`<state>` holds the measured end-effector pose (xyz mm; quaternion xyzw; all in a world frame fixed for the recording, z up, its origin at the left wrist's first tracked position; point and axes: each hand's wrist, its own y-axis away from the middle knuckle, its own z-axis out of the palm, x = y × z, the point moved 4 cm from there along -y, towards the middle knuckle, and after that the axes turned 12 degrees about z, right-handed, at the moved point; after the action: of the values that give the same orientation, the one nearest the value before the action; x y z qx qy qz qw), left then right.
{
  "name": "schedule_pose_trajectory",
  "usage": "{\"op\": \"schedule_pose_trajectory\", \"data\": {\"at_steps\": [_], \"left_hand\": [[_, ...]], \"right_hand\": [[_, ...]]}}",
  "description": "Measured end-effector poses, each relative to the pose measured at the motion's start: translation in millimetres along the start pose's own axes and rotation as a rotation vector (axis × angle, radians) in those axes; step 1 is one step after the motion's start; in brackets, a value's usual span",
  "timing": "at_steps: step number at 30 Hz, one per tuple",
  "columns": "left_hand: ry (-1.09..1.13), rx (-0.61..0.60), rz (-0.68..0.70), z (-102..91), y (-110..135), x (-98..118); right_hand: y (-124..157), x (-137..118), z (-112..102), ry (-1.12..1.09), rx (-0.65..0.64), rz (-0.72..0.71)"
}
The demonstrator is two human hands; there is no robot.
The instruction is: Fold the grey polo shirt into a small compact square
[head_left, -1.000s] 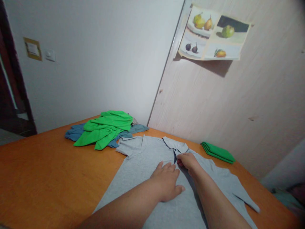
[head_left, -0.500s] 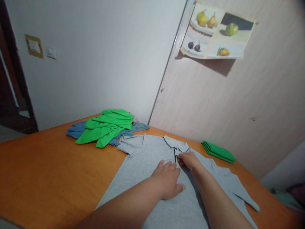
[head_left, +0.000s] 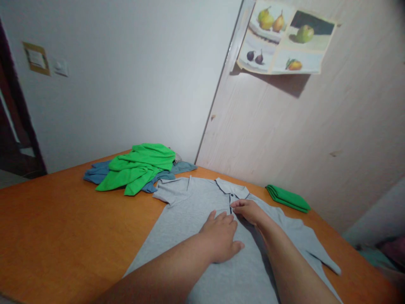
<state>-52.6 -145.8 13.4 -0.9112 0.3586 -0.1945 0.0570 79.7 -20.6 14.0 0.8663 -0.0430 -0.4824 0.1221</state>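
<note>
A light grey polo shirt lies spread face up on the table, its collar at the far end and its sleeves out to both sides. Flat on the chest of the shirt rests my left hand, fingers stretched and thumb apart. Just below the collar, my right hand pinches the dark-edged button placket. One dark button shows above its fingertips; the lower placket is hidden under the hand. The shirt's hem runs out of view at the bottom.
On the orange-brown table, a loose heap of bright green cloth lies over blue cloth at the back left. A folded green cloth sits near the far right edge. Walls stand behind, one with a fruit poster.
My right fingers have shifted slightly at the placket, still closed on it. The left hand stays flat on the shirt. The whole view has moved a little.
</note>
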Motion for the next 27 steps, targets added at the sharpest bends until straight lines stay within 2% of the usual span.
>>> {"op": "schedule_pose_trajectory", "data": {"at_steps": [16, 20, 27], "left_hand": [[0.000, -0.018, -0.005, -2.1, -0.7, 1.4], [-0.008, -0.006, 0.005, -2.0, 0.7, 0.8], [-0.015, -0.010, 0.009, -1.4, 1.2, 0.5]], "right_hand": [[-9.6, 4.8, -1.6, 0.280, 0.128, -0.179], [-3.4, -0.4, -6.1, 0.330, 0.103, -0.189], [16.7, -12.2, -19.7, 0.452, 0.001, -0.112]]}}
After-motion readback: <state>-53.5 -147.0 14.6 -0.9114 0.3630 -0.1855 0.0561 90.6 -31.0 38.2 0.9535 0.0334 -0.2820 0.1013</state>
